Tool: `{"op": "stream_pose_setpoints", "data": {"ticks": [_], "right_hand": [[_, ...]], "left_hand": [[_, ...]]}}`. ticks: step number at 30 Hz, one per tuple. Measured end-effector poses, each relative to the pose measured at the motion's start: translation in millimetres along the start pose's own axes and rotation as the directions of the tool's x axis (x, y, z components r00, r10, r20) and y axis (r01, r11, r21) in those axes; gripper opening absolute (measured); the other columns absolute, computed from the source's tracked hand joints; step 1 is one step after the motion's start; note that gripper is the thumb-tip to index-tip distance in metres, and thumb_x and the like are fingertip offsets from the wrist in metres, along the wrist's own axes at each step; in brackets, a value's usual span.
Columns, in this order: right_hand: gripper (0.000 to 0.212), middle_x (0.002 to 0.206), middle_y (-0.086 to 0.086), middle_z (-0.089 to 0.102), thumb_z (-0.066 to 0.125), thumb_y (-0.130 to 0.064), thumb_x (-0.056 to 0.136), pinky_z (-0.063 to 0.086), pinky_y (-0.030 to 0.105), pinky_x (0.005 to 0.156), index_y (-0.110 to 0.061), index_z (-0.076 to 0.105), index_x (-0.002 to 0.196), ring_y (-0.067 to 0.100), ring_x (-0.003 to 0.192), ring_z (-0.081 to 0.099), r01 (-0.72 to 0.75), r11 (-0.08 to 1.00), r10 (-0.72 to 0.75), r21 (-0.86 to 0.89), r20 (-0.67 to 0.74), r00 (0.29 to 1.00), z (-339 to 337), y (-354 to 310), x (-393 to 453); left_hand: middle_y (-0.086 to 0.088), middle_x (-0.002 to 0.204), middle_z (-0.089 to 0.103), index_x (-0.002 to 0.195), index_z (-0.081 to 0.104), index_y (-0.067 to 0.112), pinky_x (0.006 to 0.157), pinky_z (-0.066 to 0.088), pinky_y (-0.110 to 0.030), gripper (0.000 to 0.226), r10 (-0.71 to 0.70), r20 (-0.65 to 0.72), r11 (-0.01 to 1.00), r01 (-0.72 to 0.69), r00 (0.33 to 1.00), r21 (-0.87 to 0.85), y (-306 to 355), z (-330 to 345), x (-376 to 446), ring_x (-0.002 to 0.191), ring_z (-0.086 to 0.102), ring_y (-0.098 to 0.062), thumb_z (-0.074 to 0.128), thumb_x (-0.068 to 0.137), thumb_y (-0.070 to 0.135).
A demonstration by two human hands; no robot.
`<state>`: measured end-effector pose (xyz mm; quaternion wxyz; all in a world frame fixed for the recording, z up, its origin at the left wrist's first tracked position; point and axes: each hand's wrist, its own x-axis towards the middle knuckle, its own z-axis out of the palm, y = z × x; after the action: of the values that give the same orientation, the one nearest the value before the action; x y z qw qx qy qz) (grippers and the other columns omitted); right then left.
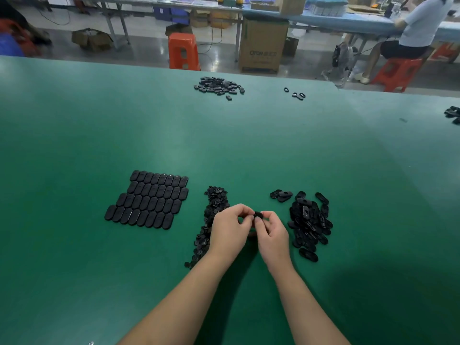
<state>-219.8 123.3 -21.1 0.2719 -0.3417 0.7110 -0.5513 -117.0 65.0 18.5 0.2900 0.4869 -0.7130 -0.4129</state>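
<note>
Forearms (189,295) extended over the green bench top (249,135); left hand (230,227) and right hand (272,235) pinched one black oval part (258,215) in curled fingertips above it. Orange stool (183,51) stood beyond on grey floor (139,51).

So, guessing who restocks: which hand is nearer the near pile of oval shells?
Right. The right hand is just left of the shell pile, apart from it; the left hand is farther left, over the small round parts. Both pinch one black part.
</note>
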Motion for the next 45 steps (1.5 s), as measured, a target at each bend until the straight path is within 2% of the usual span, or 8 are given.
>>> {"op": "stream_pose_setpoints", "data": {"ticks": [15,18,21,24,26,28,33,45], "right_hand": [[0.018,0.083,-0.014,0.075,0.058,-0.01,0.101,0.049,0.009,0.062,-0.026,0.062,0.093,-0.002,0.071,0.067,0.006,0.998,-0.006,0.061,0.01,1.0,-0.9,-2.5,-1.1],[0.018,0.089,-0.009,0.077,0.056,-0.008,0.102,0.054,0.016,0.068,-0.024,0.063,0.096,0.004,0.081,0.07,-0.008,0.995,0.007,0.095,0.016,1.0,-1.3,-2.1,-0.4],[0.019,0.092,-0.015,0.077,0.055,-0.01,0.103,0.054,0.016,0.07,-0.026,0.063,0.097,0.002,0.084,0.072,-0.016,0.994,0.014,0.104,0.021,1.0,-1.6,-3.9,-0.8],[0.021,0.091,-0.015,0.076,0.054,-0.01,0.104,0.057,0.02,0.07,-0.028,0.063,0.098,0.004,0.081,0.072,-0.025,0.992,0.022,0.122,0.025,0.999,-2.0,-4.6,-0.7],[0.017,0.086,-0.005,0.076,0.052,-0.011,0.104,0.06,0.034,0.073,-0.021,0.065,0.099,0.01,0.073,0.071,-0.037,0.992,0.033,0.121,0.033,0.999,-1.8,-3.2,0.2],[0.018,0.082,-0.001,0.075,0.052,-0.014,0.104,0.059,0.041,0.073,-0.021,0.066,0.096,0.013,0.067,0.069,-0.023,0.994,0.02,0.106,0.029,0.999,-1.0,-1.6,0.7],[0.025,0.089,-0.005,0.075,0.054,-0.017,0.103,0.058,0.033,0.068,-0.037,0.068,0.097,0.012,0.068,0.068,0.053,0.997,-0.055,0.052,0.038,0.998,-0.3,0.7,-0.9],[0.016,0.083,-0.003,0.073,0.057,-0.013,0.102,0.055,0.04,0.066,-0.026,0.064,0.098,0.009,0.064,0.061,0.024,0.999,-0.024,0.021,0.005,1.0,0.5,4.6,2.4]], "left_hand": [[0.014,0.078,0.068,0.084,0.07,0.026,0.062,0.041,-0.003,0.012,-0.067,-0.057,0.997,0.066,0.996,-0.033,4.9,4.8,3.5,0.076,0.062,0.006,0.068,0.089,0.015],[0.011,0.081,0.068,0.102,0.068,0.031,0.06,0.041,-0.008,0.017,-0.111,-0.032,0.993,0.11,0.993,-0.046,6.6,3.5,7.3,0.074,0.063,-0.001,0.07,0.089,0.021],[0.01,0.09,0.066,0.13,0.063,0.028,0.077,0.044,-0.018,0.041,-0.05,-0.03,0.994,0.053,0.998,0.095,6.3,1.2,11.7,0.085,0.06,-0.005,0.071,0.089,0.026],[0.011,0.097,0.07,0.111,0.074,0.023,0.089,0.048,-0.021,0.022,-0.025,0.01,0.992,0.023,1.0,0.125,7.3,-2.2,15.8,0.093,0.062,-0.005,0.072,0.089,0.022],[0.015,0.084,0.07,0.093,0.076,0.023,0.073,0.043,-0.005,0.009,-0.039,0.041,0.995,0.035,0.998,0.096,5.5,-5.0,18.1,0.079,0.061,0.005,0.075,0.086,0.019],[0.016,0.074,0.068,0.084,0.074,0.025,0.063,0.038,-0.002,0.007,-0.045,0.068,0.996,0.04,0.997,0.079,3.4,-7.8,20.2,0.068,0.059,0.01,0.078,0.082,0.02],[0.016,0.073,0.071,0.085,0.077,0.024,0.064,0.04,-0.001,0.006,-0.033,0.101,0.999,0.03,0.994,0.025,-0.3,-10.6,20.1,0.069,0.061,0.012,0.079,0.082,0.019],[0.022,0.074,0.067,0.093,0.078,0.026,0.065,0.04,-0.003,0.012,-0.033,0.094,0.997,0.026,0.995,0.075,-0.5,-3.6,16.6,0.076,0.059,0.016,0.07,0.088,0.02]]}}
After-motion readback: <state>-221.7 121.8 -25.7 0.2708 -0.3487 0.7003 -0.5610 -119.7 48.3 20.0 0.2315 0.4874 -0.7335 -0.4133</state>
